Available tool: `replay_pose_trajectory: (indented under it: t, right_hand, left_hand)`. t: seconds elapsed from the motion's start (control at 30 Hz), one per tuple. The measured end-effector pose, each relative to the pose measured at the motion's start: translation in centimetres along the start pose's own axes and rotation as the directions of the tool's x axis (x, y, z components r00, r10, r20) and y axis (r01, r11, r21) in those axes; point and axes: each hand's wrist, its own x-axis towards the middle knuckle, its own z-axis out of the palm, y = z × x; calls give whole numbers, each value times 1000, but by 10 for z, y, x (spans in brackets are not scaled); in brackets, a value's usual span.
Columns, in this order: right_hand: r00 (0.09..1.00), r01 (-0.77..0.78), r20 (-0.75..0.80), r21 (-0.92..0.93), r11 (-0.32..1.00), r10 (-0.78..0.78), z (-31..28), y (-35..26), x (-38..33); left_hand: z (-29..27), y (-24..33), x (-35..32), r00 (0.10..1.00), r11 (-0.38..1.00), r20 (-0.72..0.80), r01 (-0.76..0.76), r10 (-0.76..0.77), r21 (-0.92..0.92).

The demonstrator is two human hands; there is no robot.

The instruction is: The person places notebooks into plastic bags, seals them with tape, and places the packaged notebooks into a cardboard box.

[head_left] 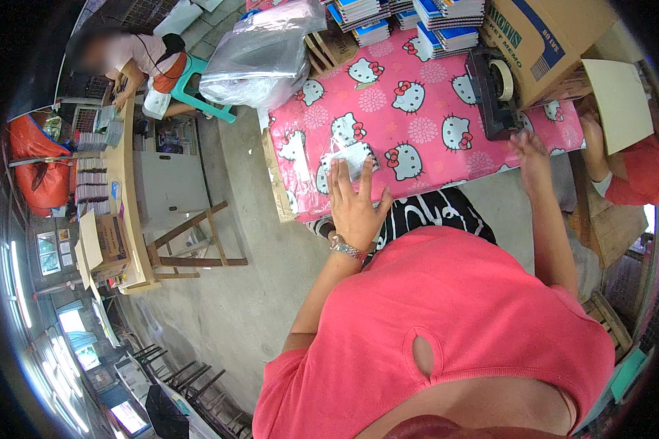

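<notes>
Coral-red cloth of the person's own shirt (pixel 447 307) fills the lower middle, nearest the camera. Beyond it, the left hand (pixel 356 208) lies palm down, fingers extended and slightly parted, thumb well out to the side, its fingertips on a small whitish packet (pixel 359 154) near the left end of the pink patterned table cover (pixel 465 161). Fingers and glare hide part of that packet, so its contents cannot be told. Near the black tape dispenser (pixel 483 99), the right hand (pixel 532 161) is raised at the table's near edge; its fingers are blurred, and whether they pinch anything is unclear. Stacked notebooks (pixel 447 25) are cut off above, and a carton flap (pixel 619 102) partly hides a red-sleeved person (pixel 643 172) at right.
</notes>
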Motion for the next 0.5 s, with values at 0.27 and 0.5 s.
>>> replay_pose_trajectory:
  t: [0.27, 0.5]
  right_hand:
    - [642, -674, 598, 141, 725, 481, 46, 57, -4]
    - [497, 152, 790, -486, 860, 358, 243, -23, -50]
  left_hand:
    - [-2, 1, 3, 999, 996, 17, 49, -48, -77]
    - [0, -1, 0, 998, 994, 13, 55, -54, -95]
